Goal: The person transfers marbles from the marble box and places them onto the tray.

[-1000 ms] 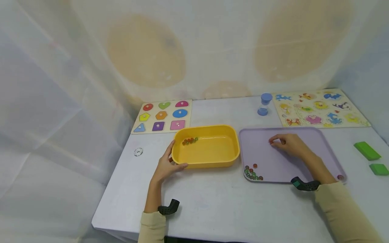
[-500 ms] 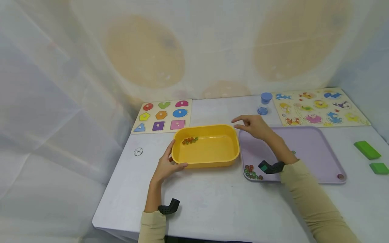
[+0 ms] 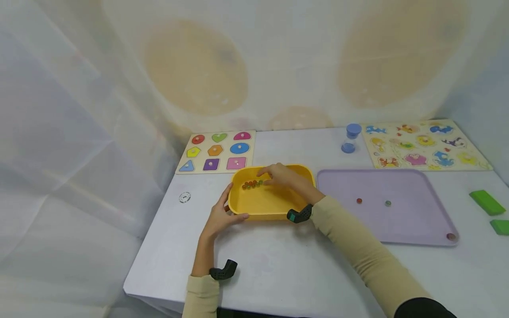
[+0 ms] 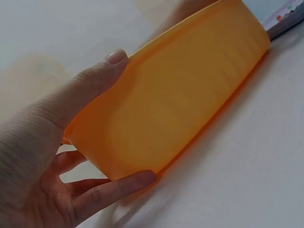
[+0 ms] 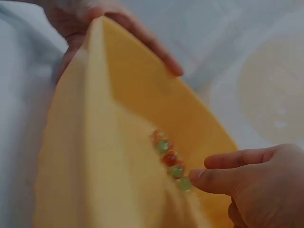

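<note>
My left hand (image 3: 219, 216) grips the left end of a yellow tub (image 3: 254, 207), thumb along the near rim and the other fingers round the end wall. In the left wrist view the tub (image 4: 190, 95) has a finger under its lower edge. Several red and green marbles (image 3: 252, 184) lie in a short row on the tub's floor. Reaching into the tub, my right hand (image 3: 281, 176) has thumb and index finger apart at the row's right end. In the right wrist view the right thumb tip (image 5: 195, 175) is right beside a green marble (image 5: 184, 184).
Right of the tub is a lilac tray (image 3: 405, 225) holding a red marble (image 3: 359, 201), a green marble (image 3: 388, 203) and a brownish round piece (image 3: 451, 236). Behind stand a shape puzzle (image 3: 203, 152), a sea-animal puzzle (image 3: 429, 148) and a blue-ended timer (image 3: 350, 138). Green blocks (image 3: 487, 202) lie far right.
My right hand has moved left from the tray into the tub, after pinching a red marble over the tray. My sleeve now hides the tray's near left corner. The left hand keeps its hold.
</note>
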Tool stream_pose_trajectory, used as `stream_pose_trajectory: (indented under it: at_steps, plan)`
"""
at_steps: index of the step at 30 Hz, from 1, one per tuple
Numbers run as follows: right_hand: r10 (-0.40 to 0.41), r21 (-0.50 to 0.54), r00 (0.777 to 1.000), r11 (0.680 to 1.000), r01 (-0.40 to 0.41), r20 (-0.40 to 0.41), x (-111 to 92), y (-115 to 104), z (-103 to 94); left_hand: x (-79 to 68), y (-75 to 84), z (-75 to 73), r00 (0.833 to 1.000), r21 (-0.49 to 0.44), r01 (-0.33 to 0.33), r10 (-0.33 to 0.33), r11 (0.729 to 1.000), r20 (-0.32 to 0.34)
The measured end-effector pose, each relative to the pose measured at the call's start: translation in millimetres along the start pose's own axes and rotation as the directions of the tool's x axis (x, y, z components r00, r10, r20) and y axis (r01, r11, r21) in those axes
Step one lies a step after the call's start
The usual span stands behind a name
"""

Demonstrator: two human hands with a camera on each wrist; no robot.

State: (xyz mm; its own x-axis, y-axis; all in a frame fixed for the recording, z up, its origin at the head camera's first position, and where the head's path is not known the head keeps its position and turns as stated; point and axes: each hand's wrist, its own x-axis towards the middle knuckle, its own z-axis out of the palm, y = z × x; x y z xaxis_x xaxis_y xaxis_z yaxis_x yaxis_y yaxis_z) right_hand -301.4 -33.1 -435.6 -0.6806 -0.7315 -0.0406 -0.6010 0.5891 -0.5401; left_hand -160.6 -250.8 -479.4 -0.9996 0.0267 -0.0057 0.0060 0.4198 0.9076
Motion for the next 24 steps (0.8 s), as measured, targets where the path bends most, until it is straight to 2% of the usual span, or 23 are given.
stream_pose_trajectory:
  at_steps: [2, 6, 15, 19, 24]
  plan:
    - [0.020, -0.002, 1.000, 1.000, -0.020, 0.025, 2.2, 1.8, 6.0, -0.6, 1.0, -0.2, 1.000, 0.009, 0.004, -0.004, 1.000, -0.002]
    - [0.021, -0.019, 1.000, 1.000, -0.021, 0.016, 3.5, 5.1, 12.8, -0.9, 2.2, -0.8, 1.000, 0.016, -0.011, 0.011, 1.000, -0.005]
    - [-0.021, -0.100, 1.000, 0.995, 0.021, 0.000, -4.0, 10.9, 13.5, -1.0, -0.7, 0.9, 1.000, 0.011, -0.027, 0.027, 1.000, 0.003]
    - [-0.043, -0.041, 0.996, 0.998, 0.040, -0.072, -23.2, 13.7, -0.1, -0.5, -1.1, 2.7, 1.000, 0.001, -0.009, 0.009, 1.000, 0.004]
    - [-0.028, 0.017, 0.977, 0.999, 0.032, -0.211, -66.2, 20.8, -30.5, -0.1, 1.7, 0.3, 1.000, 0.010, -0.010, 0.010, 1.000, -0.011]
